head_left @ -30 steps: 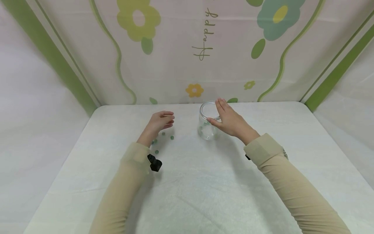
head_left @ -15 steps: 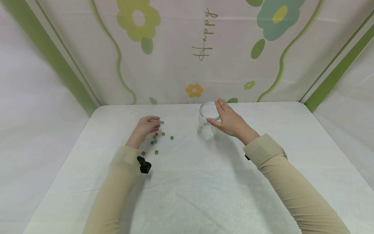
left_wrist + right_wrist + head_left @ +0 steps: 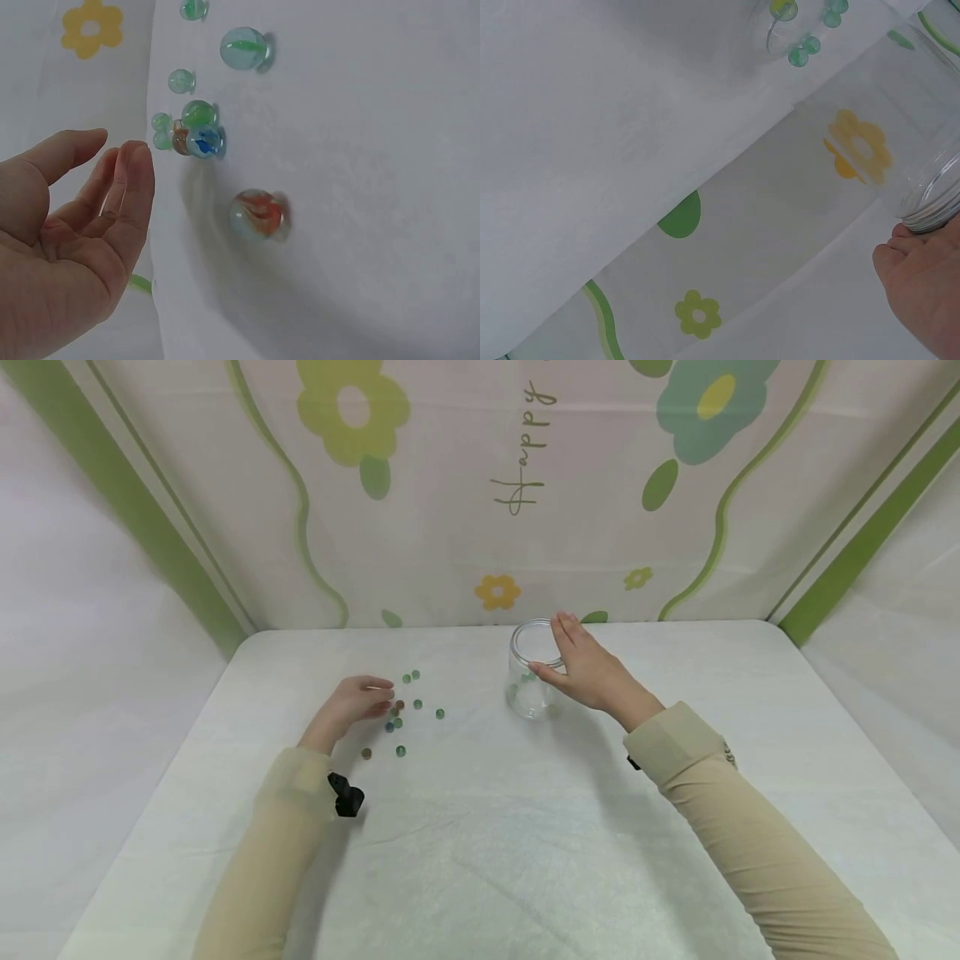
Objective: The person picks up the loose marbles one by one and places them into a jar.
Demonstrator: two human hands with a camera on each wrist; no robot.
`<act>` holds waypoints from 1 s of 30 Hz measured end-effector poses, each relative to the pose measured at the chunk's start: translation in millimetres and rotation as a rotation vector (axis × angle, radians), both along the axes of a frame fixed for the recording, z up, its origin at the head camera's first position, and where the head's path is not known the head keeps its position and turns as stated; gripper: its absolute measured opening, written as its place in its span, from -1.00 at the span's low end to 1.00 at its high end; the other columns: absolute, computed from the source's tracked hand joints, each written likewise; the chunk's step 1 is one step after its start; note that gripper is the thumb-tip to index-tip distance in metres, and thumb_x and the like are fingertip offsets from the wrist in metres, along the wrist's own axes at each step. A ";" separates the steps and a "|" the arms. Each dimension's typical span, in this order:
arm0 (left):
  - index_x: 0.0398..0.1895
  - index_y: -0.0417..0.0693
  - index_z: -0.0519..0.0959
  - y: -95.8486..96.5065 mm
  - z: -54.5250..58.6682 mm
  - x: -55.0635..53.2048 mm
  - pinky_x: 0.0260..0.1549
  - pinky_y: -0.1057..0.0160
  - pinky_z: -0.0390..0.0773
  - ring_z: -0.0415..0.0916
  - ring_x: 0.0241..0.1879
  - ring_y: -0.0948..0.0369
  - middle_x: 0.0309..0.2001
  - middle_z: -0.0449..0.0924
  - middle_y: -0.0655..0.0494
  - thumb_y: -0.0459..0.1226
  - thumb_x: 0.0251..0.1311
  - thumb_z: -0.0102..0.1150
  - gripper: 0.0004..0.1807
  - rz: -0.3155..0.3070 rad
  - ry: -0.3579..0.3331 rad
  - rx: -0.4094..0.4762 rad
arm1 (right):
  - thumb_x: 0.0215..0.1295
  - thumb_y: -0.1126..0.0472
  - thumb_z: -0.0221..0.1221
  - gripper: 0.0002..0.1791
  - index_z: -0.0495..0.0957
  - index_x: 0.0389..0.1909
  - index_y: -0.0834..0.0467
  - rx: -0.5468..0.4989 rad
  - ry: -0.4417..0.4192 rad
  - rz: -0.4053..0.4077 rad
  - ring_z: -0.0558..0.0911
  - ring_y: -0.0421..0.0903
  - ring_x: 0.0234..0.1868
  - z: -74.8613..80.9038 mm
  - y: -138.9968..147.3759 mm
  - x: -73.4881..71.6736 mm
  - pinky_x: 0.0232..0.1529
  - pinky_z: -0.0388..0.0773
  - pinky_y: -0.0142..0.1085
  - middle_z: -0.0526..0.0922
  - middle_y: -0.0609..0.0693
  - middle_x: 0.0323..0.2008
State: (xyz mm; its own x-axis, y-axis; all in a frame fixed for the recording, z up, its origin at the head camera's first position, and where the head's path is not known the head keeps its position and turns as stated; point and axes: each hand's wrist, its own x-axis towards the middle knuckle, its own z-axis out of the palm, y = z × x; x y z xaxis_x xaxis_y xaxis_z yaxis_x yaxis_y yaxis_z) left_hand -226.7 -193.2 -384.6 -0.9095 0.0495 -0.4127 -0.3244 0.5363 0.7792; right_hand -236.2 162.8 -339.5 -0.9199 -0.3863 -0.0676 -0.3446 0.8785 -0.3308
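Observation:
My left hand (image 3: 362, 700) hovers over the left of the table beside a loose group of glass marbles, with nothing between its thumb and fingers. In the left wrist view, an orange-swirled marble (image 3: 256, 214) lies nearest, and a blue marble (image 3: 204, 141) touches a green marble (image 3: 199, 114) beyond the fingertips. To the right stands an upright, lidless clear glass jar (image 3: 534, 703) with several green marbles (image 3: 799, 57) at its bottom. My right hand (image 3: 592, 672) rests against the jar's rim, fingers straight at the far side and thumb at the near side.
A white cloth (image 3: 480, 860) covers the table. Behind the far edge rises a flower-printed curtain (image 3: 442, 527), close behind the jar. Two more green marbles (image 3: 407, 678) lie towards the back, and another green marble (image 3: 440, 714) sits between the group and the jar.
My left hand has moved left and towards me, away from the jar's side, uncovering marbles. Two green marbles now show at the back of the group. My right hand and the jar stay put.

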 end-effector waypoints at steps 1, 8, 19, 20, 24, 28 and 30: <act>0.31 -0.26 0.32 -1.9 -1.1 0.5 0.17 0.22 0.54 0.55 0.03 0.14 0.21 0.43 -0.23 -0.22 0.42 -0.08 -0.53 -0.011 -0.003 -0.012 | 0.39 -0.31 -0.15 -0.01 -0.30 0.49 0.27 0.002 0.000 -0.001 -0.27 0.09 0.55 -0.2 0.0 -0.1 0.54 -0.13 0.06 -0.28 0.19 0.54; 0.28 -0.28 0.35 -13.6 -4.9 5.8 0.16 0.19 0.54 0.54 -0.05 0.23 0.18 0.47 -0.23 -0.22 0.38 -0.04 -0.53 -0.079 -0.016 -0.083 | 0.38 -0.32 -0.15 0.00 -0.30 0.49 0.28 -0.003 0.005 0.004 -0.26 0.10 0.55 -1.2 -0.1 -0.8 0.54 -0.13 0.06 -0.29 0.19 0.53; 0.22 -0.26 0.43 -34.6 -8.3 18.0 0.20 -0.01 0.48 0.45 0.17 -0.04 0.24 0.41 -0.26 -0.15 0.35 0.01 -0.52 -0.217 -0.030 -0.233 | 0.39 -0.30 -0.14 -0.02 -0.29 0.49 0.28 0.002 0.008 -0.002 -0.26 0.09 0.55 0.3 -0.8 1.1 0.55 -0.13 0.05 -0.28 0.19 0.54; 0.21 -0.26 0.44 -36.3 -8.6 18.8 0.18 0.00 0.49 0.47 0.14 -0.02 0.23 0.43 -0.25 -0.14 0.34 0.02 -0.52 -0.227 -0.035 -0.238 | 0.39 -0.30 -0.14 -0.02 -0.29 0.49 0.28 0.002 0.010 -0.004 -0.26 0.09 0.55 0.2 -0.8 1.0 0.55 -0.12 0.05 -0.27 0.19 0.54; 0.18 -0.28 0.46 -40.9 -9.5 21.3 0.07 0.09 0.56 0.56 -0.04 0.13 0.11 0.55 -0.20 -0.14 0.31 0.06 -0.52 -0.259 -0.056 -0.228 | 0.40 -0.29 -0.14 -0.02 -0.29 0.49 0.29 -0.001 0.013 -0.002 -0.26 0.10 0.55 -0.3 -0.6 0.5 0.55 -0.13 0.05 -0.28 0.19 0.53; 0.15 -0.28 0.47 -42.3 -9.5 23.8 -0.05 0.21 0.60 0.56 -0.16 0.25 0.00 0.62 -0.12 -0.15 0.30 0.08 -0.53 -0.301 -0.069 -0.219 | 0.40 -0.30 -0.14 -0.02 -0.30 0.49 0.29 -0.005 0.007 0.000 -0.27 0.10 0.55 -0.7 0.0 0.7 0.55 -0.15 0.05 -0.31 0.18 0.53; 0.14 -0.27 0.48 -41.8 -8.9 25.2 -0.12 0.26 0.60 0.54 -0.20 0.25 -0.07 0.65 -0.08 -0.14 0.27 0.10 -0.53 -0.315 -0.076 -0.217 | 0.39 -0.31 -0.14 -0.01 -0.30 0.49 0.28 -0.008 0.008 -0.003 -0.27 0.10 0.55 -1.0 0.1 0.9 0.55 -0.14 0.04 -0.31 0.18 0.54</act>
State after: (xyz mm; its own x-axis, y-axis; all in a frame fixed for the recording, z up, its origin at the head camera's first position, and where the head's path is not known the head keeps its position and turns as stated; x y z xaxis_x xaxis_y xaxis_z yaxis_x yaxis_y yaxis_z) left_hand -201.6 -235.0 -393.5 -0.8303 0.2256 -0.5096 -0.1696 0.7687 0.6167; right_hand -235.4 162.9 -340.4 -0.9216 -0.3838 -0.0576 -0.3442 0.8770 -0.3353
